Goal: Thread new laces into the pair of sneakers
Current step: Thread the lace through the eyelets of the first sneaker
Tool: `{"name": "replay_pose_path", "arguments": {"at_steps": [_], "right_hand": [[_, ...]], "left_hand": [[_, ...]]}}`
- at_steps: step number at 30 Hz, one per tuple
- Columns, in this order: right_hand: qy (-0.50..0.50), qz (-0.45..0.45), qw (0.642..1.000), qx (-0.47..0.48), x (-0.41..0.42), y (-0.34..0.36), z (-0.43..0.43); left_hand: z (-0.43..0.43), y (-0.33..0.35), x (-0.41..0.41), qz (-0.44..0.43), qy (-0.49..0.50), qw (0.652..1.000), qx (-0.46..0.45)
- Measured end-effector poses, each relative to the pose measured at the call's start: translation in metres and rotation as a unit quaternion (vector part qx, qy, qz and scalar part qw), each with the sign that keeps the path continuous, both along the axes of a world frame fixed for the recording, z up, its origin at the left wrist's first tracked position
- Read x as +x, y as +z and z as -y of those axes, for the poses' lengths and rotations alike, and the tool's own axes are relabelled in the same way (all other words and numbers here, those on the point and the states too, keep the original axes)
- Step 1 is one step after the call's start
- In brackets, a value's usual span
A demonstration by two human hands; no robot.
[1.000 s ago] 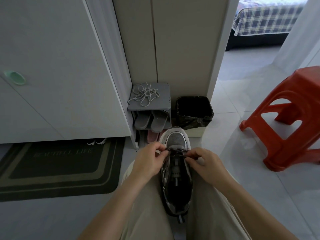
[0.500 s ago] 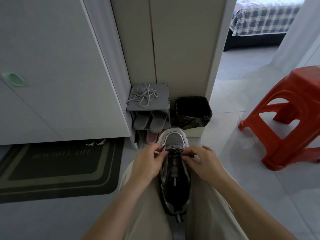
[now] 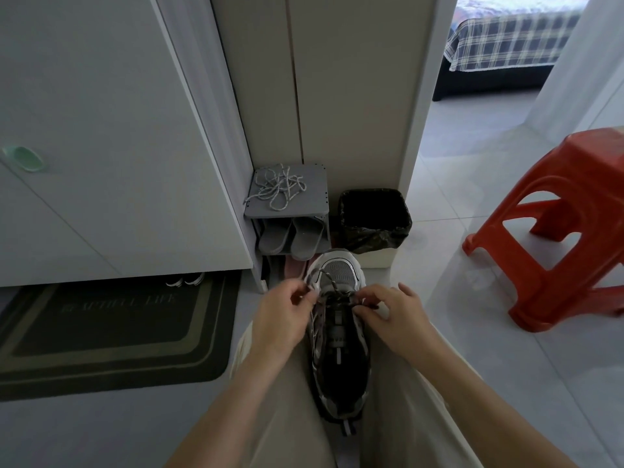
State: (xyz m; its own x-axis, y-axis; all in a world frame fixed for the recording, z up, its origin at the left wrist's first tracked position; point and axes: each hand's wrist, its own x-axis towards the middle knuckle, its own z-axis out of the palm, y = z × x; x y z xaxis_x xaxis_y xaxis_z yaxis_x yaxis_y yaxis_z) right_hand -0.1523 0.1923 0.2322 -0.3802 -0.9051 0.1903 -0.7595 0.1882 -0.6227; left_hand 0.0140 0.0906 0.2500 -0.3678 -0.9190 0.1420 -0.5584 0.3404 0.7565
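Observation:
A grey and black sneaker (image 3: 339,352) lies between my knees, toe pointing away from me. A dark speckled lace (image 3: 332,284) loops over the toe end at the lowest eyelets. My left hand (image 3: 282,317) pinches one end of this lace at the shoe's left side. My right hand (image 3: 393,319) pinches the lace at the right eyelets, its outer fingers spread. A loose pale lace (image 3: 275,187) lies tangled on top of the small grey shoe rack (image 3: 314,201).
Grey slippers (image 3: 290,238) sit inside the rack. A black-lined bin (image 3: 373,219) stands right of it. A red plastic stool (image 3: 557,228) is at the right. A dark doormat (image 3: 111,329) lies at the left under a white cabinet (image 3: 101,146).
A loop of the dark lace now stands up over the toe. My left hand has drawn slightly left, and my right hand's outer fingers have spread.

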Motion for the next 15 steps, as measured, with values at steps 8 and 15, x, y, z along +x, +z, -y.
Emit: {"name": "replay_pose_path", "arguments": {"at_steps": [8, 15], "right_hand": [[0.001, -0.01, 1.0, -0.014, 0.001, -0.004, 0.002], [0.012, -0.008, 1.0, -0.007, 0.002, -0.004, 0.004]], "left_hand": [[0.013, 0.001, 0.009, 0.005, -0.037, 0.993, 0.111], [-0.006, -0.011, 0.004, -0.024, -0.046, 0.994, 0.093]]}}
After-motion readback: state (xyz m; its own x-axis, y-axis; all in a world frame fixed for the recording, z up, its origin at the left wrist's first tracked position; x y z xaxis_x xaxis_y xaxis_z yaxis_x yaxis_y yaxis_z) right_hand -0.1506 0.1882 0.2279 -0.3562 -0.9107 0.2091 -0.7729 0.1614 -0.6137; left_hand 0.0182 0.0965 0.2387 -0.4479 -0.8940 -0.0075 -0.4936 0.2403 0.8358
